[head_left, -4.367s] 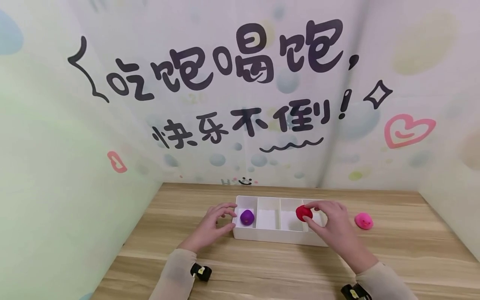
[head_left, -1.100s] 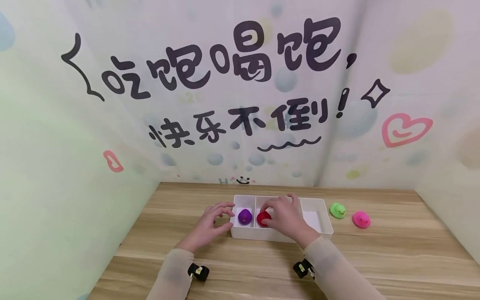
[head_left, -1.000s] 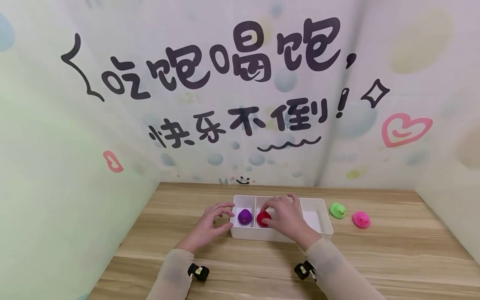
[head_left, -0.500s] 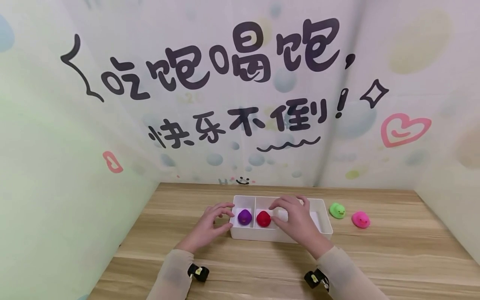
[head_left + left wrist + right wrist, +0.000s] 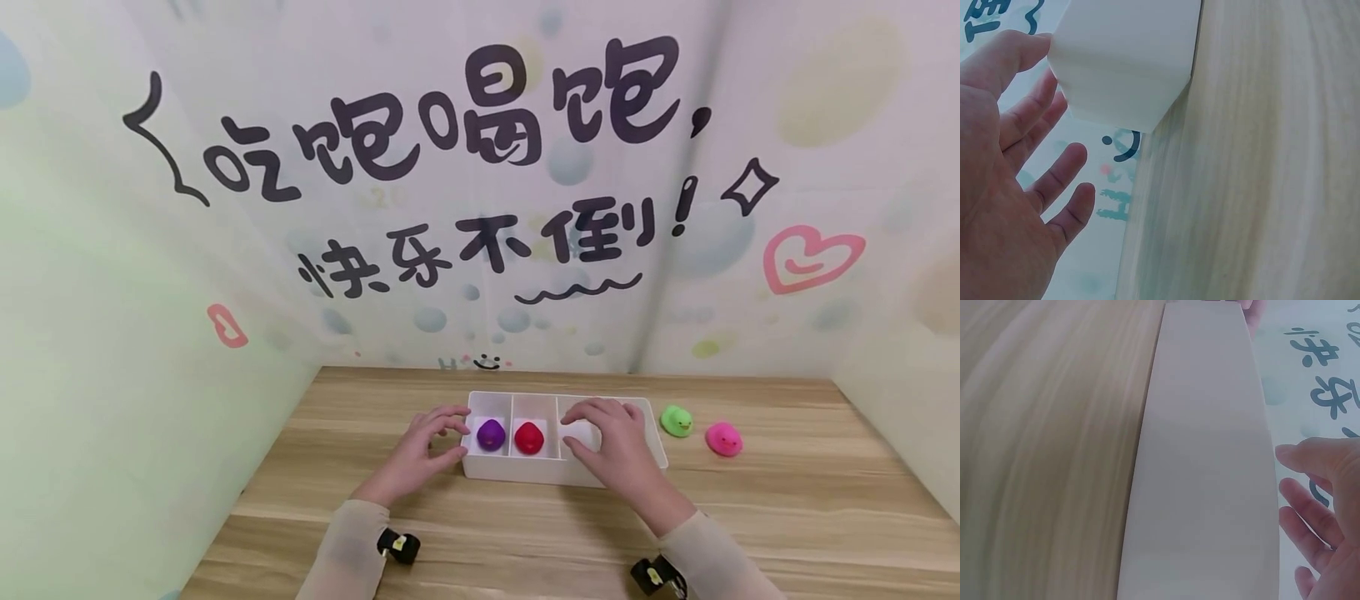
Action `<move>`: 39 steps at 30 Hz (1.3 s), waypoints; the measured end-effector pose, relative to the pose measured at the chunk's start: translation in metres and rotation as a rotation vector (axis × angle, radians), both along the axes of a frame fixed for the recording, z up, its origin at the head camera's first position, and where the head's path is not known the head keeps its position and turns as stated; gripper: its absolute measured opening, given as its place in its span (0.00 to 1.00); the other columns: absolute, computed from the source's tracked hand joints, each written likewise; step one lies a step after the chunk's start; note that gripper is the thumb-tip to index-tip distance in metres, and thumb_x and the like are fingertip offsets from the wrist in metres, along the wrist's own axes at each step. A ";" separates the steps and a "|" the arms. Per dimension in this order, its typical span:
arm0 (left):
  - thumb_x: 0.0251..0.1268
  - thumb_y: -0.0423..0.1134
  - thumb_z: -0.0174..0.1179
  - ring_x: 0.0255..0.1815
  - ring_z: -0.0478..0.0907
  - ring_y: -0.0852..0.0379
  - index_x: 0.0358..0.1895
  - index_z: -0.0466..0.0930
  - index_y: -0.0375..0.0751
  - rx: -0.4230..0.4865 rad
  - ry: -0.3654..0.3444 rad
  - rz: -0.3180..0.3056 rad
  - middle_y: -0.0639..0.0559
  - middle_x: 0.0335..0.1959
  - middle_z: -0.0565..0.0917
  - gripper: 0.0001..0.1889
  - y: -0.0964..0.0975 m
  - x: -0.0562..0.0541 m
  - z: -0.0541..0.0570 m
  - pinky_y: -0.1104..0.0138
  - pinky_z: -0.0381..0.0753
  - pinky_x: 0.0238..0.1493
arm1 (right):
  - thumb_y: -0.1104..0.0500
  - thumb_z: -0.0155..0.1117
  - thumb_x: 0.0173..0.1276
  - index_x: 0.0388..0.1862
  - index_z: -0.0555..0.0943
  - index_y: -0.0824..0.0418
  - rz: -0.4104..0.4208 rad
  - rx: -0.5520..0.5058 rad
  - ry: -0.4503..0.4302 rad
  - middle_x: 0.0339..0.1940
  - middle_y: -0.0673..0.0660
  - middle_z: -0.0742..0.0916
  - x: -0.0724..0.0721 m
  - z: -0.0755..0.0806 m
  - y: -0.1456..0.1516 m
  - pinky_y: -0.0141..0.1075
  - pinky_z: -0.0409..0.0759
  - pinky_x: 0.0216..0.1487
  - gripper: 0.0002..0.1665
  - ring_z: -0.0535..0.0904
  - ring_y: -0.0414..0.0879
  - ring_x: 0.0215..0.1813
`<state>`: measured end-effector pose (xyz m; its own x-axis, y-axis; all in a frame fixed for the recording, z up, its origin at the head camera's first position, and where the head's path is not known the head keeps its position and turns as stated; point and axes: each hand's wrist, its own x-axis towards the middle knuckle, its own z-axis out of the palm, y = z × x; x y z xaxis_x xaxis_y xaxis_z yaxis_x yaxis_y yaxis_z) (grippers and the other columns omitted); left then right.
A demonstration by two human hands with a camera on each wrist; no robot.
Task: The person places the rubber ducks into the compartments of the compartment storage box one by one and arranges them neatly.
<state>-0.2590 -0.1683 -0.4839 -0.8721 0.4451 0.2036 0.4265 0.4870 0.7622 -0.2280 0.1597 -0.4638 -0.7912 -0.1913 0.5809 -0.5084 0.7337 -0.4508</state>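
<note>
A long white divided box [image 5: 517, 469] lies on the wooden table. In its leftmost compartment sits a purple rubber duck [image 5: 491, 435]; a red rubber duck [image 5: 529, 438] sits in the compartment beside it. My left hand [image 5: 420, 450] touches the box's left end with thumb and fingertips, its other fingers spread loosely, as the left wrist view also shows. Over the right half of the box hovers my right hand [image 5: 618, 442], fingers loosely bent, thumb apart, nothing held. It partly hides the right-hand compartments.
Right of the box on the table [image 5: 525, 550] sit a green rubber duck [image 5: 677, 421] and, a little farther right, a pink rubber duck [image 5: 724, 439]. A printed curtain [image 5: 480, 333] stands behind the table's back edge.
My right hand carried the red duck leftward into the second compartment, let it go and drew back to the right, uncovering it. My left hand has stayed at the box's left end.
</note>
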 end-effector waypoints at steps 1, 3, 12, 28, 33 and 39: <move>0.70 0.36 0.67 0.62 0.71 0.40 0.53 0.82 0.44 0.001 0.001 0.000 0.50 0.74 0.74 0.12 0.000 0.000 0.000 0.48 0.73 0.56 | 0.65 0.83 0.53 0.40 0.87 0.53 -0.003 0.000 0.003 0.44 0.49 0.90 0.001 -0.001 0.002 0.55 0.61 0.59 0.18 0.82 0.53 0.54; 0.70 0.36 0.67 0.63 0.71 0.40 0.53 0.82 0.44 0.002 -0.006 0.003 0.51 0.74 0.74 0.11 0.000 0.000 -0.001 0.47 0.73 0.56 | 0.65 0.83 0.52 0.40 0.87 0.53 -0.010 0.010 0.009 0.44 0.50 0.89 0.003 -0.001 0.005 0.54 0.63 0.59 0.18 0.82 0.53 0.54; 0.69 0.35 0.67 0.62 0.72 0.43 0.53 0.82 0.44 -0.006 0.003 0.006 0.52 0.74 0.74 0.11 0.000 0.000 -0.001 0.47 0.74 0.56 | 0.64 0.84 0.51 0.40 0.86 0.51 -0.021 0.051 0.064 0.44 0.49 0.89 0.014 0.000 0.016 0.53 0.69 0.54 0.19 0.81 0.52 0.52; 0.70 0.38 0.67 0.62 0.72 0.43 0.54 0.82 0.45 -0.009 -0.020 0.009 0.55 0.74 0.73 0.13 0.000 0.000 -0.003 0.46 0.73 0.58 | 0.68 0.81 0.50 0.40 0.86 0.52 -0.106 0.015 0.104 0.44 0.49 0.89 0.027 0.000 0.054 0.56 0.65 0.53 0.19 0.81 0.53 0.50; 0.70 0.37 0.66 0.62 0.72 0.44 0.54 0.82 0.45 -0.006 -0.010 0.024 0.55 0.74 0.74 0.12 0.001 0.000 -0.004 0.47 0.74 0.57 | 0.68 0.82 0.49 0.39 0.86 0.53 -0.156 0.039 0.107 0.43 0.51 0.89 0.031 -0.002 0.065 0.52 0.64 0.51 0.19 0.81 0.55 0.49; 0.70 0.36 0.66 0.62 0.72 0.43 0.54 0.82 0.45 -0.003 -0.021 0.022 0.56 0.74 0.73 0.12 0.002 0.000 -0.002 0.48 0.73 0.57 | 0.69 0.82 0.48 0.39 0.86 0.52 -0.175 0.038 0.118 0.42 0.51 0.90 0.034 -0.006 0.078 0.52 0.62 0.52 0.21 0.81 0.55 0.47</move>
